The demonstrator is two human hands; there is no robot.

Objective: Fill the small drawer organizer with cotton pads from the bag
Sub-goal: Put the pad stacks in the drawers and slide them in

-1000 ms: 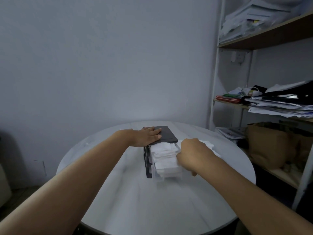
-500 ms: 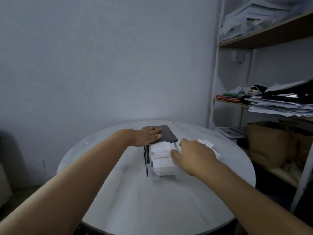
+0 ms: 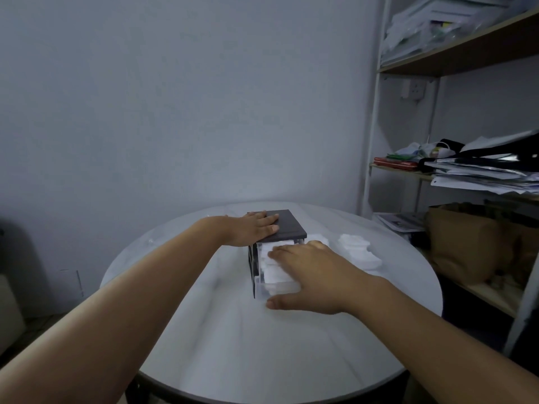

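The small black drawer organizer with a flat dark top [image 3: 289, 227] is sitting near the far middle of the round white desk [image 3: 233, 345]. Its clear plastic drawer [image 3: 278, 287] is sticking out toward the near edge, holding white cotton pads [image 3: 272, 272]. The left hand [image 3: 255, 228] is lying flat and relaxed on the top. The right hand [image 3: 310, 275] is pressing straight fingers on the pads. A loose pile of white pads [image 3: 358, 253] is lying toward the right edge.
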